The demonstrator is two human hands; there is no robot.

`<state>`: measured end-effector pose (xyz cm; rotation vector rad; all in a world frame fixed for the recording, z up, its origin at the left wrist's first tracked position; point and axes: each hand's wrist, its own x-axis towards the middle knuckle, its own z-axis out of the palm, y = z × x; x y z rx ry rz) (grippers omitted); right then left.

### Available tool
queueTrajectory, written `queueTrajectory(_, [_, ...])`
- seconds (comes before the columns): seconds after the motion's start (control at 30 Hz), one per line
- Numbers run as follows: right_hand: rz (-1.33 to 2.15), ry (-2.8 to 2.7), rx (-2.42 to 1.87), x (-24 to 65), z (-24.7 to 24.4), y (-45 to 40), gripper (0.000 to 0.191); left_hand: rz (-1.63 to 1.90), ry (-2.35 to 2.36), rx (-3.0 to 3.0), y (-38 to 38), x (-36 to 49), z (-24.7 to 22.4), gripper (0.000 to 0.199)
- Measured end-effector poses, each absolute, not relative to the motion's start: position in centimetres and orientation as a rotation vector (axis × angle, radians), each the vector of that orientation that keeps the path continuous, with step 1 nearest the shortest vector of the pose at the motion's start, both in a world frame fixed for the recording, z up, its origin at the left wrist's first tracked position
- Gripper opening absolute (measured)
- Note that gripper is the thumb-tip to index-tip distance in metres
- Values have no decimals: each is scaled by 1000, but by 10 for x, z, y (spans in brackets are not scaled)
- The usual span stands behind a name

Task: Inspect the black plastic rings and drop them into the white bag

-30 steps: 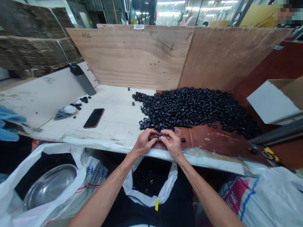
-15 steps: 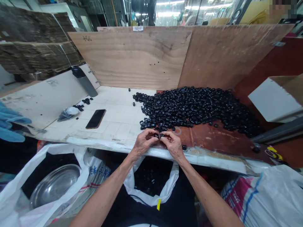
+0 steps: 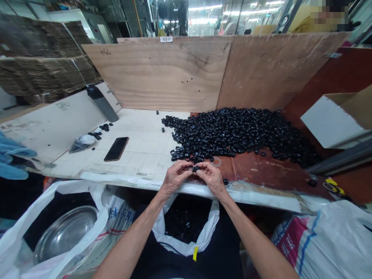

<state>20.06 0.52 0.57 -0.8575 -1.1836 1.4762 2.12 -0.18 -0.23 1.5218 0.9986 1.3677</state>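
Note:
My left hand (image 3: pixel 175 177) pinches a small black ring-shaped plastic part (image 3: pixel 190 168) between thumb and fingertips. Facing it, my right hand (image 3: pixel 213 179) is closed on another small black plastic part (image 3: pixel 196 169). The two pieces meet or nearly meet at the table's front edge; fingertips cover much of them. Just beyond the fingers spreads a large pile of similar black parts (image 3: pixel 232 130). Below my wrists, a white bag (image 3: pixel 214 221) hangs open with black pieces inside. One loose black piece (image 3: pixel 225 181) lies beside my right hand.
A phone (image 3: pixel 116 148), a dark bottle (image 3: pixel 103 104) and a small plastic bag of parts (image 3: pixel 81 142) are on the left. Wooden boards (image 3: pixel 162 73) wall the back. At right are a cardboard box (image 3: pixel 322 124) and yellow-handled scissors (image 3: pixel 334 186). A metal bowl (image 3: pixel 68 232) sits lower left.
Both hands have drawn slightly closer, bringing the two black parts together. The view has shifted a little; the pile and other objects look unchanged.

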Motion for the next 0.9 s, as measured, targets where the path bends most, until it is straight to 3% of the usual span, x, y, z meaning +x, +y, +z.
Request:
queueTrajectory(0.2, [1165, -1342, -910, 201, -1, 5, 18, 1370, 1040, 1566, -3, 23, -2, 20])
queueTrajectory(0.43, [896, -1570, -958, 199, -2, 3, 13, 1321, 1036, 1325, -6, 26, -2, 36])
queueTrajectory(0.67, [812, -1651, -926, 200, 0, 0, 16, 1321, 1024, 1480, -7, 23, 6, 18])
queueTrajectory(0.9, [859, -1644, -1025, 197, -5, -1, 15, 1292, 1059, 1590, -6, 20, 4, 19])
